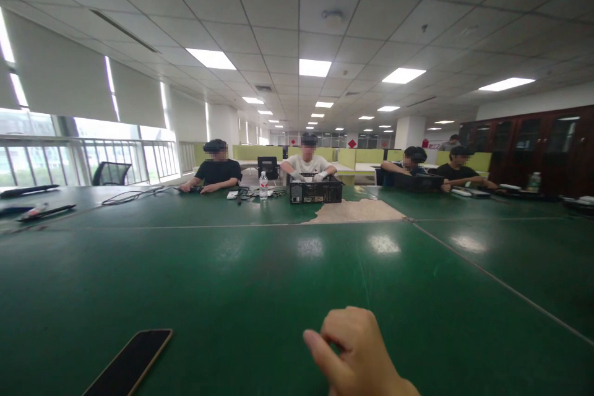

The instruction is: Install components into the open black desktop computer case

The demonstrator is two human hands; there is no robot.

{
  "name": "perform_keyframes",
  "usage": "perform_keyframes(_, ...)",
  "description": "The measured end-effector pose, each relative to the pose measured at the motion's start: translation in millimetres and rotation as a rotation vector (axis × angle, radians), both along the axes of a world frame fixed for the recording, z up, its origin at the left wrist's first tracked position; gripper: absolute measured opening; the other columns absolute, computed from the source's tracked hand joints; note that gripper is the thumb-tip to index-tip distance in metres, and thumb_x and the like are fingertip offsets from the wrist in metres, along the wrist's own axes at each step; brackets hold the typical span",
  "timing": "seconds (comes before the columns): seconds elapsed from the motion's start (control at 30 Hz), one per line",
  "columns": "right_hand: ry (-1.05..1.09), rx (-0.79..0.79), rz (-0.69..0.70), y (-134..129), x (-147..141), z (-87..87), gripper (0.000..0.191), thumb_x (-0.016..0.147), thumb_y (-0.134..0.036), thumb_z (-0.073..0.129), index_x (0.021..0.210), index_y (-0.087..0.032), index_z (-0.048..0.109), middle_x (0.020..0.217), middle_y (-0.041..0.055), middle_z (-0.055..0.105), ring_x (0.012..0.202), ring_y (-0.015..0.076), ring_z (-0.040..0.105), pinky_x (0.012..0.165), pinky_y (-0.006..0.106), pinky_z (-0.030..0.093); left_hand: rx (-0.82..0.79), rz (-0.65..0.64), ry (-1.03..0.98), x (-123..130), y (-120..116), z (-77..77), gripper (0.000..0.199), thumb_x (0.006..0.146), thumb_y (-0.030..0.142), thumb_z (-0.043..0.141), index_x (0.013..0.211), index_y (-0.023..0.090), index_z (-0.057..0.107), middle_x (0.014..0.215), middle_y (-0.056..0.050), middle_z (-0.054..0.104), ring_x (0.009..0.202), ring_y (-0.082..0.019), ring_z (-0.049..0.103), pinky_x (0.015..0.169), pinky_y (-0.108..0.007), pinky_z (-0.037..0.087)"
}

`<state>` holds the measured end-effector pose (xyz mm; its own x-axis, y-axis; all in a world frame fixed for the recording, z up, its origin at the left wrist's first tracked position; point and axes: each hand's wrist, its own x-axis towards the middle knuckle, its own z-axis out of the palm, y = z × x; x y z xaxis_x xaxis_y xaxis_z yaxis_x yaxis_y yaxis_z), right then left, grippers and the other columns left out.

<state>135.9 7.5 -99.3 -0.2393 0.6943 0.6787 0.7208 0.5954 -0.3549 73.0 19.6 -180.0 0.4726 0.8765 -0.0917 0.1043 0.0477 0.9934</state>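
Nothing is in hand yet — the right hand (359, 356), fingers curled into an empty grip, hovers over the green matte tabletop (232, 284) near the flat black phone (130, 364); left hand unseen.

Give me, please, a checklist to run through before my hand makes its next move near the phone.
1. Right hand holds nothing: cannot tell; the fingers are curled and the palm is hidden.
2. Phone lies flat, screen dark, apart from the hand: ok.
3. Green table between hand and phone is bare: ok.
4. Left hand in view: not ok; it is out of frame.
5. Seated co-worker in white and the others are at the far side, away from the phone: ok.
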Motion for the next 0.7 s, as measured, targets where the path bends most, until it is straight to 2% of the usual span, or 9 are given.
perform_keyframes(0.1,0.153,-0.027,-0.120,7,30,-26.6,0.045,0.090,-0.043,0.044,0.052,-0.018,0.043,0.051,-0.0024,0.042,0.050,0.0094,0.039,0.053,0.026,0.026,-0.097,0.016,-0.079,-39,22,2.2,0.069,0.077,0.077,0.026,0.094,0.018,0.058,0.074,-0.009,0.060,0.068,-0.023,0.060,0.057,-0.033,0.044)
perform_keyframes(0.17,0.215,-0.115,-0.176,12,51,-46.3,0.045,0.091,-0.045,0.042,0.055,-0.019,0.044,0.054,-0.0015,0.045,0.052,0.0111,0.042,0.054,0.025,0.030,-0.080,0.100,-0.058,-67,30,0.1,0.065,0.074,0.079,0.030,0.084,0.018,0.053,0.064,-0.003,0.055,0.055,-0.017,0.053,0.051,-0.028,0.039)
perform_keyframes(0.27,0.181,-0.254,-0.216,16,75,-76.7,0.044,0.092,-0.048,0.040,0.060,-0.020,0.049,0.059,0.0000,0.051,0.057,0.0134,0.047,0.057,0.026,0.033,0.202,0.235,0.194,-97,37,-4.7,0.054,0.076,0.071,0.037,0.063,0.019,0.044,0.056,0.001,0.044,0.054,-0.013,0.042,0.055,-0.026,0.034)
perform_keyframes(0.33,0.135,-0.323,-0.240,15,84,-92.1,0.042,0.092,-0.049,0.039,0.065,-0.020,0.054,0.064,0.0011,0.055,0.061,0.0148,0.050,0.060,0.026,0.035,0.394,0.239,0.452,-106,38,-6.3,0.049,0.079,0.062,0.038,0.055,0.019,0.038,0.054,0.001,0.040,0.057,-0.013,0.040,0.058,-0.026,0.032)
perform_keyframes(0.4,0.117,-0.372,-0.263,13,86,-99.9,0.040,0.092,-0.048,0.039,0.070,-0.021,0.058,0.069,0.0019,0.058,0.065,0.0158,0.053,0.063,0.027,0.037,0.460,0.215,0.661,-107,36,-4.4,0.043,0.080,0.053,0.041,0.054,0.019,0.038,0.053,0.002,0.039,0.057,-0.013,0.040,0.057,-0.026,0.030)
perform_keyframes(0.47,0.100,-0.399,-0.256,11,82,-101.3,0.038,0.092,-0.046,0.038,0.075,-0.021,0.059,0.073,0.0023,0.060,0.068,0.0162,0.054,0.065,0.027,0.037,0.466,0.211,0.778,-105,32,0.0,0.037,0.079,0.048,0.044,0.056,0.019,0.042,0.053,0.002,0.041,0.057,-0.013,0.043,0.057,-0.025,0.029)
perform_keyframes(0.6,-0.001,-0.421,-0.127,9,64,-100.2,0.028,0.090,-0.038,0.043,0.080,-0.021,0.063,0.075,0.0016,0.062,0.069,0.0144,0.056,0.065,0.025,0.038,0.523,0.177,0.796,-101,27,3.9,0.026,0.078,0.044,0.048,0.070,0.021,0.056,0.057,0.002,0.051,0.059,-0.014,0.049,0.058,-0.025,0.030)
perform_keyframes(0.7,-0.059,-0.417,-0.054,8,55,-105.0,0.021,0.085,-0.036,0.052,0.079,-0.021,0.065,0.071,-0.0002,0.063,0.065,0.0128,0.056,0.062,0.023,0.036,0.587,0.050,0.725,-100,26,-3.0,0.025,0.076,0.042,0.054,0.092,0.025,0.064,0.065,0.000,0.059,0.059,-0.015,0.051,0.057,-0.026,0.031)
